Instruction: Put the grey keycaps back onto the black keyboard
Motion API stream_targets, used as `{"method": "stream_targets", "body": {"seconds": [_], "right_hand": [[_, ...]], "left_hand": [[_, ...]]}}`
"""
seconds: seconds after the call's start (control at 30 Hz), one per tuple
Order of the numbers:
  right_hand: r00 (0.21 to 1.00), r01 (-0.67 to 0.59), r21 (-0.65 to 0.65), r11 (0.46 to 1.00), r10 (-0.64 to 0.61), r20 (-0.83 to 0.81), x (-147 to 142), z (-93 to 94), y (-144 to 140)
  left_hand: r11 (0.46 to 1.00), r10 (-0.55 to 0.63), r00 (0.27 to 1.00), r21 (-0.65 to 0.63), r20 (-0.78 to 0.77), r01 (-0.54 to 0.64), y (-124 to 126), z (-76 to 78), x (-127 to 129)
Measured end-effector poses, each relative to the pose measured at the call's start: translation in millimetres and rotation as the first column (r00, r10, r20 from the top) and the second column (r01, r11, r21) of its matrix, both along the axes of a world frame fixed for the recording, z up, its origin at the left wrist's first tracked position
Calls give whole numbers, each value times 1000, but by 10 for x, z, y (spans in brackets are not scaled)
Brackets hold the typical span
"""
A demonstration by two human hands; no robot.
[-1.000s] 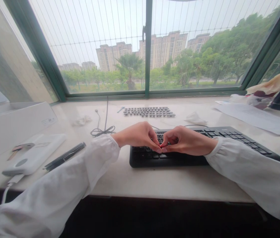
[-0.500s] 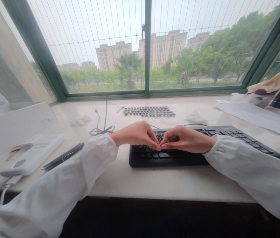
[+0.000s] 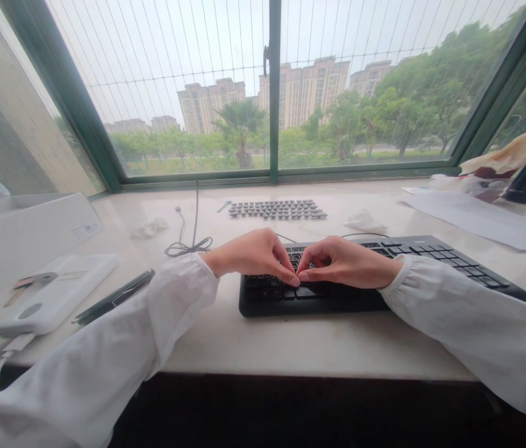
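Note:
A black keyboard (image 3: 337, 303) lies on the pale sill in front of me, its middle keys showing bare sockets. Over its left half, my left hand (image 3: 260, 255) pinches thumb and forefinger together. Close against it, my right hand (image 3: 347, 261) is closed in a pinch too, the fingertips of both hands nearly meeting. Whatever sits between the fingertips is too small or hidden to make out. Behind the keyboard, loose keycaps (image 3: 278, 210) lie in several neat rows on the sill.
Left of my hands are a black pen-like item (image 3: 116, 297), a white power bank (image 3: 58, 305) with a key (image 3: 27, 285) on it, a white box (image 3: 30, 242) and a bundled cable (image 3: 188, 247). Papers (image 3: 491, 218) lie at right. A window frame (image 3: 274, 93) stands behind.
My hands stay pinched over the same spot on the keyboard, the fingertips shifting only slightly. The whole view has moved a little.

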State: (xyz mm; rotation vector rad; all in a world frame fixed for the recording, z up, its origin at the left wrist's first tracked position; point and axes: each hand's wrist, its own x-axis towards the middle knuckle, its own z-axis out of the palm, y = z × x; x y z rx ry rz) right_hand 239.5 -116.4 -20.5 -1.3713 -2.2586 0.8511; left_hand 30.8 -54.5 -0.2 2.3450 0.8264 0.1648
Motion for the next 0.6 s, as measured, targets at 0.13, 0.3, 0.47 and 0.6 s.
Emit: {"method": "stream_targets", "body": {"seconds": [0.13, 0.3, 0.47, 0.6], "right_hand": [[1000, 16, -23, 1000, -16, -17, -4, -2, 1], [999, 13, -57, 998, -15, -36, -32, 3, -8], [998, 6, -74, 997, -10, -57, -69, 8, -39], [998, 11, -75, 997, -16, -62, -79, -3, -56]], "left_hand": [[1000, -4, 1000, -28, 0, 4, 19, -10, -5], [998, 32, 999, -51, 6, -32, 28, -28, 10], [995, 42, 999, -89, -10, -42, 2, -35, 17], [996, 52, 999, -69, -4, -52, -40, -15, 19]]}}
